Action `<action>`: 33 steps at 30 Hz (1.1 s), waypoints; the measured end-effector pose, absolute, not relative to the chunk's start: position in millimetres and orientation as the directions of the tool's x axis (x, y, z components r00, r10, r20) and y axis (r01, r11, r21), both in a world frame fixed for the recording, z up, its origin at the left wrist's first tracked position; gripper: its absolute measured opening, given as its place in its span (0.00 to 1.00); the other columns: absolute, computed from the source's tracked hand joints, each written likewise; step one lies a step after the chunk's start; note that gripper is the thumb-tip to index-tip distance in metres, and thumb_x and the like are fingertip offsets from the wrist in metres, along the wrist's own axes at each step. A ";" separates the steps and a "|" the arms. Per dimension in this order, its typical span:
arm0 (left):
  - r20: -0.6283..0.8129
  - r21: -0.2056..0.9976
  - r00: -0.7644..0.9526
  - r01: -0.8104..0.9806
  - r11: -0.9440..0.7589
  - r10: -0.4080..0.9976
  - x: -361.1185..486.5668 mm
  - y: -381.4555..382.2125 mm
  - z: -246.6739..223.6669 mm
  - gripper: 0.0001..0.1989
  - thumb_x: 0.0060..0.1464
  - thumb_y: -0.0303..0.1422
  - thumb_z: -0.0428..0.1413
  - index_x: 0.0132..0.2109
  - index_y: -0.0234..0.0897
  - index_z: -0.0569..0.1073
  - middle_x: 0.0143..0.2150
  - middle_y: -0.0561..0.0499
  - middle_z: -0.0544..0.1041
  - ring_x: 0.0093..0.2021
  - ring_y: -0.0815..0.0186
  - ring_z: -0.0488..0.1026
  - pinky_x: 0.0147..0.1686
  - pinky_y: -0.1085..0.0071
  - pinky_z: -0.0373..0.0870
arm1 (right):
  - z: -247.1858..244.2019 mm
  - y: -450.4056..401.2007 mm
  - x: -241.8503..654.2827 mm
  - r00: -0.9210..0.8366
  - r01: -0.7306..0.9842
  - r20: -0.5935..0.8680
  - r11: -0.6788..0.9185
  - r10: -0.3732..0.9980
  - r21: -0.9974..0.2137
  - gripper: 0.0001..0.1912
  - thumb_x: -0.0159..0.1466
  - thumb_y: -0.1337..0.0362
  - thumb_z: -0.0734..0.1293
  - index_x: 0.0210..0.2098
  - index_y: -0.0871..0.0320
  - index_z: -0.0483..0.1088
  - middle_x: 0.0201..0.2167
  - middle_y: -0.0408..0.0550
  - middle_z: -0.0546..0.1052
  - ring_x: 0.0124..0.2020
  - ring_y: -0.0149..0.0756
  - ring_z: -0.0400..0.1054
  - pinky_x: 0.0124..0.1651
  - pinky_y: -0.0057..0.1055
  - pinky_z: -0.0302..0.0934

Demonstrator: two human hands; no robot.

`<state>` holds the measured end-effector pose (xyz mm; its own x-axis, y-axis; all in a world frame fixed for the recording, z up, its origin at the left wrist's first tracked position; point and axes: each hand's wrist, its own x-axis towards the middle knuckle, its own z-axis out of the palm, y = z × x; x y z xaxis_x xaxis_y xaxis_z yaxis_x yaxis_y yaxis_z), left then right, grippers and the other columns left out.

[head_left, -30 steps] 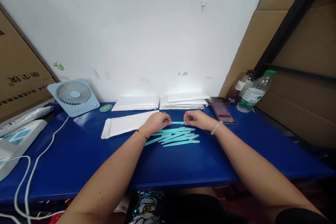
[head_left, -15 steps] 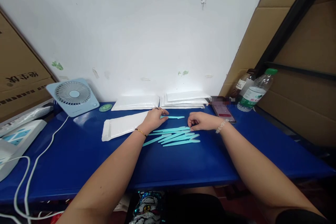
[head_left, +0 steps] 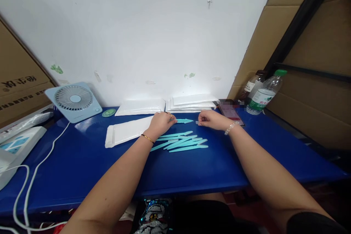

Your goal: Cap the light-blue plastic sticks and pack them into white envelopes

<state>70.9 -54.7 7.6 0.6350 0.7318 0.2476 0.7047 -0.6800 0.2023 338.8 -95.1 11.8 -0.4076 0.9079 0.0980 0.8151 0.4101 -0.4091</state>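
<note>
My left hand point(head_left: 163, 122) is closed, pinching the ends of turquoise eyebrow razors point(head_left: 185, 121) that point right; how many is hard to tell. Opposite their tips, my right hand point(head_left: 211, 120) has thumb and fingers pinched on a small translucent piece point(head_left: 197, 122), too small to name. A loose heap of turquoise eyebrow razors point(head_left: 183, 142) lies on the blue table just below both hands, some crossing over each other. Beside my left wrist rests a white padded envelope point(head_left: 127, 131), its right end partly behind that hand.
Against the wall stand two stacks of white padded envelopes point(head_left: 139, 106). A phone point(head_left: 230, 112) lies right, near a green-capped bottle point(head_left: 261, 97) and a brown-capped bottle point(head_left: 252, 86). At left are a blue fan point(head_left: 74, 100), a green disc point(head_left: 109, 112), a power strip point(head_left: 19, 150) and white cables.
My right hand has moved up and slightly right, away from the heap to level with the left hand. More turquoise now shows at my left fingertips. The heap's top has shifted slightly.
</note>
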 end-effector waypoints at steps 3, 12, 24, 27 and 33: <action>0.241 0.207 0.614 0.724 -0.658 0.751 64.6 -47.2 1.6 0.13 0.58 0.40 0.49 0.40 0.43 0.78 0.40 0.50 0.77 0.42 0.61 0.72 0.42 0.66 0.63 | 10.8 -93.7 343.0 -0.369 0.850 0.091 0.376 0.925 -0.368 0.08 0.56 0.60 0.68 0.29 0.59 0.70 0.30 0.48 0.72 0.31 0.35 0.64 0.33 0.29 0.56; 0.285 0.195 0.562 0.759 -0.621 0.777 66.4 -46.1 -5.4 0.23 0.54 0.43 0.53 0.57 0.45 0.68 0.53 0.46 0.70 0.53 0.56 0.63 0.51 0.62 0.61 | 4.6 -103.6 298.3 -0.543 0.738 0.105 0.533 0.833 -0.415 0.09 0.59 0.59 0.66 0.35 0.58 0.71 0.35 0.47 0.69 0.31 0.32 0.63 0.34 0.28 0.57; 0.321 0.320 0.553 0.701 -0.638 0.769 64.2 -52.5 8.0 0.15 0.59 0.40 0.48 0.49 0.44 0.72 0.46 0.52 0.76 0.49 0.59 0.68 0.48 0.64 0.62 | 13.1 -99.8 329.1 -0.428 0.728 0.106 0.411 0.898 -0.549 0.09 0.60 0.59 0.63 0.32 0.59 0.68 0.27 0.44 0.71 0.27 0.31 0.63 0.30 0.27 0.55; 0.303 0.309 0.663 0.611 -0.729 0.684 69.2 -61.8 16.2 0.17 0.62 0.41 0.42 0.44 0.44 0.74 0.43 0.53 0.78 0.43 0.62 0.71 0.48 0.65 0.60 | 14.5 -99.4 330.0 -0.387 0.718 0.136 0.391 0.912 -0.575 0.10 0.61 0.58 0.63 0.32 0.59 0.68 0.25 0.43 0.71 0.26 0.31 0.63 0.30 0.27 0.55; 0.278 0.213 0.620 0.705 -0.676 0.734 66.3 -56.0 13.7 0.15 0.60 0.38 0.44 0.37 0.41 0.75 0.38 0.52 0.79 0.42 0.61 0.71 0.45 0.63 0.59 | 11.4 -94.7 339.0 -0.353 0.731 0.111 0.349 0.929 -0.586 0.10 0.59 0.58 0.63 0.31 0.59 0.69 0.26 0.45 0.72 0.27 0.31 0.64 0.31 0.27 0.57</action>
